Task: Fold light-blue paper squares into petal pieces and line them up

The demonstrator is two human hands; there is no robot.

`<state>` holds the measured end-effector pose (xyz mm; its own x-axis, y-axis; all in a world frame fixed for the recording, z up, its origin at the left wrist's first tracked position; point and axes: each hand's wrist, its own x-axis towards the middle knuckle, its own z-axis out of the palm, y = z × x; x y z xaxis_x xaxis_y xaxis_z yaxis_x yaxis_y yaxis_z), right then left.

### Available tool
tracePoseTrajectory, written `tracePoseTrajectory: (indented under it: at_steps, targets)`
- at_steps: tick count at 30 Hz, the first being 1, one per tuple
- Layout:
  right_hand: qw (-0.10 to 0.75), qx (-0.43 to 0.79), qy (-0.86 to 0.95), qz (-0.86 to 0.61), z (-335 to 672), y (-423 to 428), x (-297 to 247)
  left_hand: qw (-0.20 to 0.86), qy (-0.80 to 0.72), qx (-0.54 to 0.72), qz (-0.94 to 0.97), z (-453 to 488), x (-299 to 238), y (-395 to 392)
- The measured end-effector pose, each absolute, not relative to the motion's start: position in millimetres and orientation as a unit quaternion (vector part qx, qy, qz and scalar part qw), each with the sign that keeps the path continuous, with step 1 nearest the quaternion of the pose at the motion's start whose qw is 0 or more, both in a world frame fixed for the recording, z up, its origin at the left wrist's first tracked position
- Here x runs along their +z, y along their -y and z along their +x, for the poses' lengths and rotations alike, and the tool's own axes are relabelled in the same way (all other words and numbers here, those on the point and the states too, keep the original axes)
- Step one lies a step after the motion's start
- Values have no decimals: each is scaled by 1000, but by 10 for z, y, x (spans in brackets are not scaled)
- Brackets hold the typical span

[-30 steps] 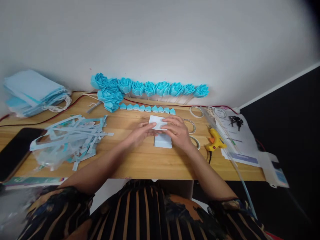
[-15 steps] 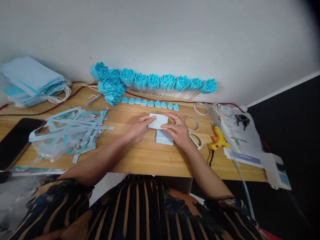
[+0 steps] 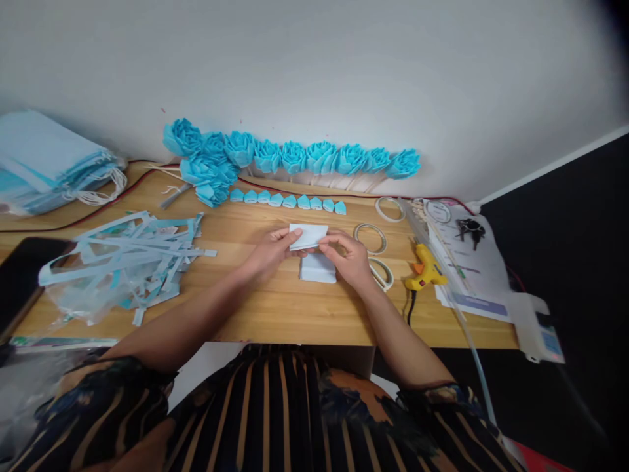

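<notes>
A small pale fabric piece [image 3: 309,237] is held flat above the table between my two hands. My left hand [image 3: 278,251] pinches its left side, thumb on top and fingers beneath. At its lower right corner, the thumb and fingertips of my right hand [image 3: 350,255] are closed on the edge. Just below lies a stack of similar pale pieces [image 3: 318,269], partly covered by the held piece and my right fingers. Beyond my hands runs a row of small folded blue petals [image 3: 289,202].
Blue flowers [image 3: 322,157] on sticks lean along the wall. Fabric scraps [image 3: 128,262], a phone [image 3: 29,275] and a stack of blue-white sheets [image 3: 44,154] are at left. Tape rolls [image 3: 370,238], a yellow glue gun [image 3: 424,269], keys [image 3: 470,229] and papers [image 3: 476,275] lie at right.
My right hand has drawn its fingers together at the piece's lower right corner; they were spread over its right side before. The view has shifted slightly.
</notes>
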<state>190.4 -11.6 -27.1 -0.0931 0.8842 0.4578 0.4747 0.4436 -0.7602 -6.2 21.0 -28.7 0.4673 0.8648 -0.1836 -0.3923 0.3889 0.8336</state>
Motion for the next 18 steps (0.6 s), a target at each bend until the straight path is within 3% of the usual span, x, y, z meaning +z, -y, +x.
tracePoseTrajectory:
  at_steps: [18]
  targets:
    - [490, 293, 625, -533, 1853, 142, -253, 744, -343, 391, 419, -51, -291, -202]
